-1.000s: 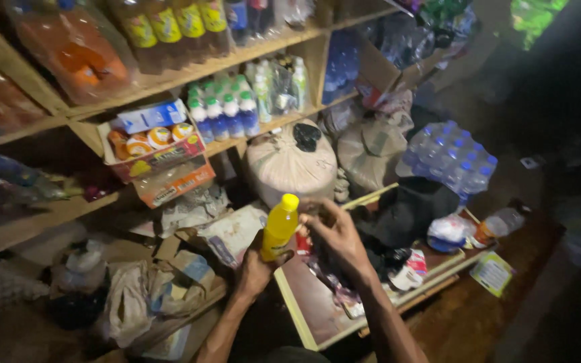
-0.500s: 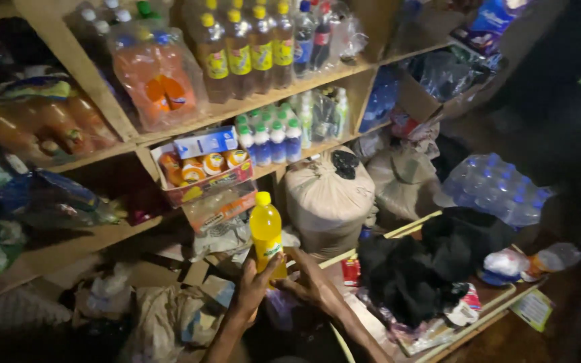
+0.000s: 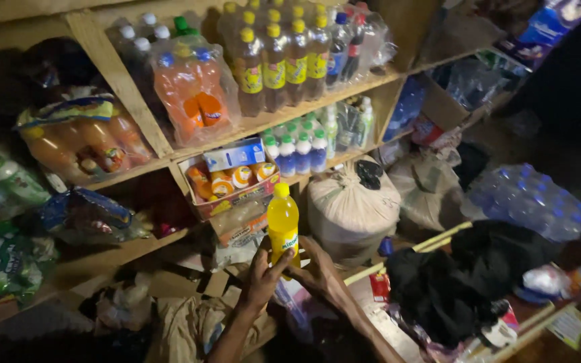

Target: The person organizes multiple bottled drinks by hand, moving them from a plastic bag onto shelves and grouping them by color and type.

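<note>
Dim wooden shelves (image 3: 263, 124) fill the upper half of the frame, crowded with drinks: a shrink-wrapped pack of orange soda bottles (image 3: 193, 94) at upper centre-left, a row of dark bottles with yellow caps and labels (image 3: 284, 60) at top centre, and small green-capped bottles (image 3: 300, 151) on the shelf below. Just left of those sits an open carton of orange-labelled tubs (image 3: 233, 181) with a blue box lying on top. At centre frame a yellow soft-drink bottle (image 3: 282, 225) with a yellow cap stands upright, raised in front of the carton. Both hands come up from the bottom centre and close around its lower part: the left hand (image 3: 260, 275) wraps the base from the left side, the right hand (image 3: 317, 269) cups it from the right, fingers curled on the plastic. Right of the bottle a tied white sack (image 3: 352, 208) rests on the floor, with a black bundle of cloth (image 3: 465, 282) at lower right and a wrapped pack of clear water bottles (image 3: 529, 198) at the right edge
</note>
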